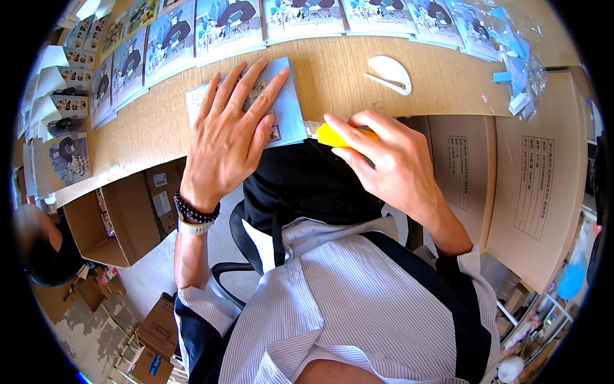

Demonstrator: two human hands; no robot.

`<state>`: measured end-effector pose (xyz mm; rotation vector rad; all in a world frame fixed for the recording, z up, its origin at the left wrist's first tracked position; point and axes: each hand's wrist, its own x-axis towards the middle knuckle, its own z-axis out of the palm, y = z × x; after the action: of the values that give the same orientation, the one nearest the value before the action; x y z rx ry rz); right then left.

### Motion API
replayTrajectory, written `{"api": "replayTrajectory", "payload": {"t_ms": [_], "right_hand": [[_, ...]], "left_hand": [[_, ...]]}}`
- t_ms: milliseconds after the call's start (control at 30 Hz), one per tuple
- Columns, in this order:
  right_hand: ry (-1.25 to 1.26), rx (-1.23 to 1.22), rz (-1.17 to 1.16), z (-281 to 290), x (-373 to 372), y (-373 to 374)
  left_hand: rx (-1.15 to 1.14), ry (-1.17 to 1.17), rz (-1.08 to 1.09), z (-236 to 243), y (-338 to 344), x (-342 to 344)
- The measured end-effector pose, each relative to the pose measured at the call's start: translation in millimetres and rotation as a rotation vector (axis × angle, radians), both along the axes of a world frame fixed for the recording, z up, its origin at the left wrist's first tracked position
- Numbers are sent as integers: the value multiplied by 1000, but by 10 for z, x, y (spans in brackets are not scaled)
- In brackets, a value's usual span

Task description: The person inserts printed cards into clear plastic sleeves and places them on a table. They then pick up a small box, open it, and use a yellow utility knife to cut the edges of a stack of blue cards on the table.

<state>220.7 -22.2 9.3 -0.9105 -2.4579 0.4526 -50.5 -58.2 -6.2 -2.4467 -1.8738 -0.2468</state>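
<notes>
My left hand (229, 128) lies flat, fingers spread, on a light-blue printed booklet or flat pack (291, 105) at the table's front edge. A yellow utility knife (332, 135) is gripped in my right hand (396, 157), its tip against or just beside the pack's lower right corner. Whether the blade touches the pack I cannot tell. Most of the pack's printed face is hidden under my left palm. A white curved plastic letter opener (391, 75) rests on the wooden table (332, 70), beyond my right hand.
Stacks of illustrated blue booklets (227, 29) line the table's far side. More printed cards (70, 96) stand at the left. Crumpled clear wrap with blue scraps (518, 64) lies at the right end. Cardboard boxes (534, 173) stand below on the right, and an open carton (128, 221) on the left.
</notes>
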Motion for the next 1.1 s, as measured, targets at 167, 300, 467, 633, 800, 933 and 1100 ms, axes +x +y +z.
{"api": "replayTrajectory", "payload": {"t_ms": [167,300,467,633,800,933,1100], "right_hand": [[6,17,8,-13,-3,36],[15,13,6,-22,-15,59],[25,2,9,-8,-39,99],[34,-8,11,-37,-29,124],[46,-19,22,-33,-41,162],[55,7,35,-66,-35,182],[47,-6,24,-86,-43,187]], "left_hand": [[3,-5,-2,-4,-3,3],[8,-8,-5,1,0,2],[6,-19,2,5,7,11],[4,-24,-4,28,9,19],[-2,-23,-7,24,5,11],[-2,-20,-9,20,11,11],[-2,-27,-7,36,8,9]]}}
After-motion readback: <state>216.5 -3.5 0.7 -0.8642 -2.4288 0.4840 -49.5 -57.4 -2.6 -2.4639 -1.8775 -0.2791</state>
